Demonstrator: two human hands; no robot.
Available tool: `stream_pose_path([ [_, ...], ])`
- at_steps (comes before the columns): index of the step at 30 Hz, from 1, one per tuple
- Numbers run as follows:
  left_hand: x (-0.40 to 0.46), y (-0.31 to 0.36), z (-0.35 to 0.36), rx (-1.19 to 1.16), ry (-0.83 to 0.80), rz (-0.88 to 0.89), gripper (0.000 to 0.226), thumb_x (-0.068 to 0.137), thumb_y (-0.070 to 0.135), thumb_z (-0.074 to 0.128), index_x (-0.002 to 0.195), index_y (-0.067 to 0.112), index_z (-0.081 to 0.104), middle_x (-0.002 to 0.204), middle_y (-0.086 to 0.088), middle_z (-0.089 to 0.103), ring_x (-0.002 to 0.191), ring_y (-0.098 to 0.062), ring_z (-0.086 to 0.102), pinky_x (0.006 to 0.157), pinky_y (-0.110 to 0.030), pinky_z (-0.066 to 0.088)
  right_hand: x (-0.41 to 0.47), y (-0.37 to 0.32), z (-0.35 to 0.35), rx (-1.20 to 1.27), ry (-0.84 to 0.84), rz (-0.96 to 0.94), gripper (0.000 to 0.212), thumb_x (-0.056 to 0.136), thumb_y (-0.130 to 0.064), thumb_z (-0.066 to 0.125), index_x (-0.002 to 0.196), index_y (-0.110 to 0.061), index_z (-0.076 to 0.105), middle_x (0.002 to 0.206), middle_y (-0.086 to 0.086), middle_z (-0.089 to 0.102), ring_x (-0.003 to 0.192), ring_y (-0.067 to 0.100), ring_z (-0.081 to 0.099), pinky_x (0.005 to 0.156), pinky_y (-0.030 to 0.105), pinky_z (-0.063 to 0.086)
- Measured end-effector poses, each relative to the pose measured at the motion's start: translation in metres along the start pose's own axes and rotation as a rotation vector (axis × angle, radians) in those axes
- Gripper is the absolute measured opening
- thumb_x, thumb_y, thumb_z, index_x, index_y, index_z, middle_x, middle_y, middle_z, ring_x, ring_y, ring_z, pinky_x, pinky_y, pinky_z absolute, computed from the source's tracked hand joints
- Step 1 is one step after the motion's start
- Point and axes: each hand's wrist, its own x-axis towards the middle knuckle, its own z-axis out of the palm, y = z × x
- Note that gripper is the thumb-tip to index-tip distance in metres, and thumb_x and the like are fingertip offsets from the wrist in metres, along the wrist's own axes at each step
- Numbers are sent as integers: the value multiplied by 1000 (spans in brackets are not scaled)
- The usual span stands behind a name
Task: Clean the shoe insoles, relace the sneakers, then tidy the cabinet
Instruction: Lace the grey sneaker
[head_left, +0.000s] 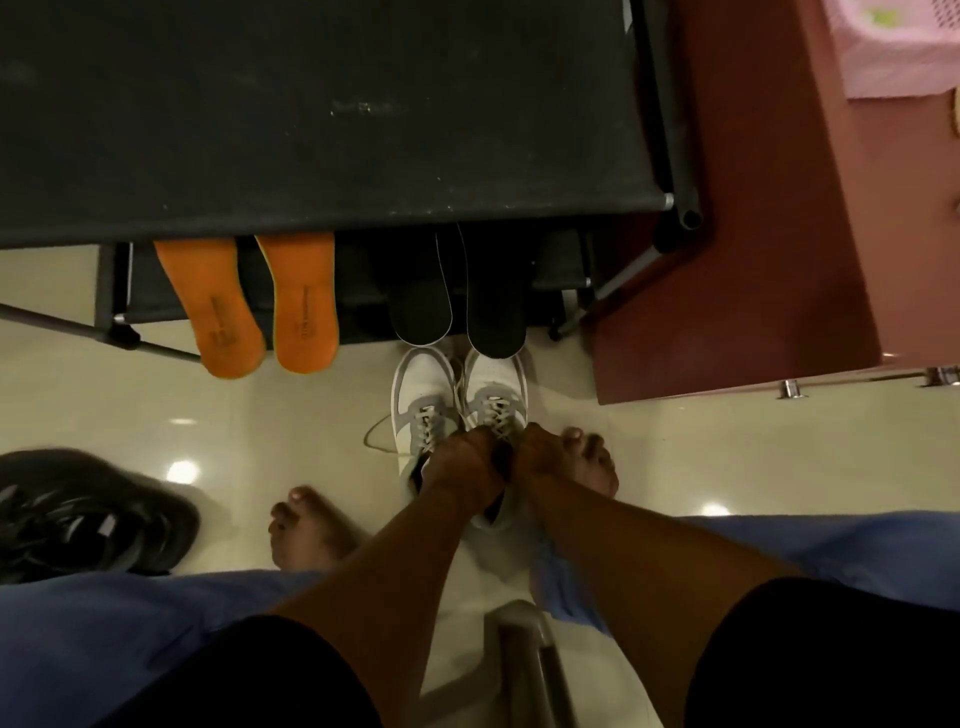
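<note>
The head camera looks straight down from a seated person onto a glossy cream tiled floor (675, 457), where a pair of white and grey lace-up sneakers (457, 400) stands side by side, toes pointing toward a black fabric-shelved shoe cabinet (311, 130). Both forearms reach down to the right-hand shoe of the pair: the left hand (462, 460) and the right hand (540, 454) meet knuckle to knuckle over the upper eyelets, close to the shoe's opening, with fingers curled inward as if pinching the lace ends between them. The fingertips themselves are hidden under the backs of the hands, so what exactly they hold cannot be told, though the posture suggests drawing the cream shoelace (496, 415) tight; lacing appears well advanced on both shoes. A loose loop of lace (376, 434) trails on the floor just beside the left-hand shoe. Two orange foam insoles (249, 306) and two black insoles (457, 296) lean out from a lower shelf of the cabinet, heels hanging toward the floor, probably propped there to air after cleaning. The sneakers sit just below the black insoles, likely kept near for refitting. A pair of black shoes (88, 514) lies well apart at the left edge, seemingly waiting its turn. Bare feet rest on the floor either side of the sneakers, bracing the person.
</note>
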Motion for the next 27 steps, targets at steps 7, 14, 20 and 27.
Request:
stream_pose_path([
  [7, -10, 15, -7, 143, -108, 21, 54, 93, 38, 69, 143, 29, 50, 139, -6, 61, 130, -29, 58, 110, -44, 45, -77, -79, -112, -98, -327, -108, 53, 113, -42, 28, 146, -7, 49, 151, 10, 48, 139, 25, 42, 86, 26, 28],
  [14, -45, 22, -39, 146, -74, 53, 45, 104, 37, 51, 142, 12, 51, 142, -14, 58, 131, -32, 55, 114, -43, 42, -91, -52, -106, -24, -264, -32, 69, 106, -60, 16, 141, -16, 55, 141, 9, 52, 134, 29, 44, 110, 32, 29],
  [20, -104, 45, -86, 183, -98, 74, 53, 100, 40, 58, 145, 12, 50, 144, -15, 56, 133, -31, 54, 114, -39, 41, -128, -64, -135, -28, -200, -84, 47, 106, -37, 32, 132, -12, 64, 132, 10, 63, 125, 29, 59, 101, 40, 43],
  [27, -208, 68, -110, 202, 95, 114, 53, 98, 39, 64, 142, 11, 54, 142, -12, 59, 131, -29, 57, 109, -37, 46, -214, -51, -188, -118, -64, -248, 39, 103, -29, 53, 135, -10, 61, 138, 11, 62, 126, 26, 61, 102, 38, 50],
])
